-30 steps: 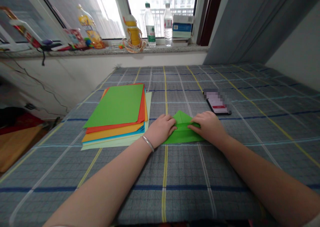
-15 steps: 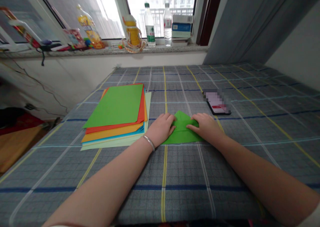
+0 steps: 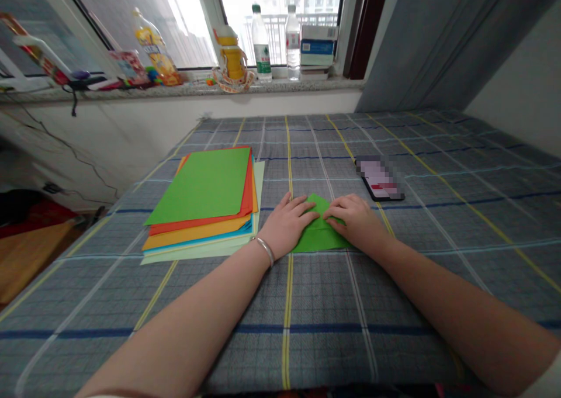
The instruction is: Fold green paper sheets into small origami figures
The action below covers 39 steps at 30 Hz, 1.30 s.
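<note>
A folded green paper point(image 3: 319, 234) with a pointed far tip lies on the checked grey cloth point(image 3: 307, 316). My left hand point(image 3: 287, 222), a silver bracelet on its wrist, lies flat on the paper's left part with fingers stretched out. My right hand point(image 3: 357, 220) covers the paper's right part, its fingers resting on the sheet and pointing left toward the other hand. The fingertips of both hands nearly meet over the middle of the paper.
A stack of coloured sheets point(image 3: 205, 202), green on top, lies just left of my left hand. A phone point(image 3: 380, 179) lies beyond my right hand. The windowsill point(image 3: 188, 88) carries bottles, a box and small clutter. A wall stands at the right.
Both hands have shifted inward over the green paper. The left hand's fingers went from curled to stretched flat, and the paper looks narrower and more covered.
</note>
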Each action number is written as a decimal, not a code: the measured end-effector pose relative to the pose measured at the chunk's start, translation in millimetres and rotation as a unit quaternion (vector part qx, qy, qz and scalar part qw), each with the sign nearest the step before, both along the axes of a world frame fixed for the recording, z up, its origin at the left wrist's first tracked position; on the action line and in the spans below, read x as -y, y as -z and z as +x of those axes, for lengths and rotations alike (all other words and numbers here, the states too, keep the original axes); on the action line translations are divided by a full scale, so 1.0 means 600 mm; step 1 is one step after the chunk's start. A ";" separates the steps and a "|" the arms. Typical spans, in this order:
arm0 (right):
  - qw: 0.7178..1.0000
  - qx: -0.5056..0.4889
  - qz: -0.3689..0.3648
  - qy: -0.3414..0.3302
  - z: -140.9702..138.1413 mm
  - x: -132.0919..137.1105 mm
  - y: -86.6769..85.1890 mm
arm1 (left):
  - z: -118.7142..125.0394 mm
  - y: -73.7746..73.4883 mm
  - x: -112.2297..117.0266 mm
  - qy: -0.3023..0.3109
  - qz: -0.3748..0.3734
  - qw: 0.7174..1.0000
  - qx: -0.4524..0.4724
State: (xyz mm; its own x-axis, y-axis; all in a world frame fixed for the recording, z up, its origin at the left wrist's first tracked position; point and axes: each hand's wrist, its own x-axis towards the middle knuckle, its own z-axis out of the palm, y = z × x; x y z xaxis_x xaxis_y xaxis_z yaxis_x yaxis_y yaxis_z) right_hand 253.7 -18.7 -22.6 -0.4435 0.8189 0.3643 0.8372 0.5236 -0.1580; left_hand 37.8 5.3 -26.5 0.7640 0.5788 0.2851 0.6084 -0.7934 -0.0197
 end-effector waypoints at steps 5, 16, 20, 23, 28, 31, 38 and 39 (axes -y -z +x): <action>0.997 -0.013 -0.004 -0.082 0.001 -0.004 0.006 | -0.001 0.000 0.001 -0.038 -0.065 0.997 -0.017; 0.983 0.064 0.013 -0.174 0.017 0.001 -0.008 | 0.001 0.001 0.004 -0.078 -0.089 0.992 -0.053; 0.980 0.099 0.008 -0.173 0.021 0.004 -0.021 | 0.001 0.002 0.002 -0.080 -0.099 0.991 -0.050; 0.980 0.117 -0.003 -0.162 0.029 0.006 -0.030 | 0.001 0.003 0.001 -0.077 -0.102 0.991 -0.045; 0.984 0.113 -0.023 -0.139 0.048 0.007 -0.037 | 0.000 0.005 -0.001 -0.071 -0.099 0.992 -0.038; 0.985 0.110 -0.036 -0.132 0.060 0.007 -0.042 | 0.000 0.005 -0.001 -0.070 -0.097 0.992 -0.037; 0.984 0.134 -0.072 -0.091 0.096 0.003 -0.049 | 0.001 0.001 0.000 -0.072 -0.106 0.991 -0.044; 0.984 0.134 -0.076 -0.090 0.101 0.002 -0.048 | 0.001 0.001 -0.001 -0.073 -0.106 0.991 -0.043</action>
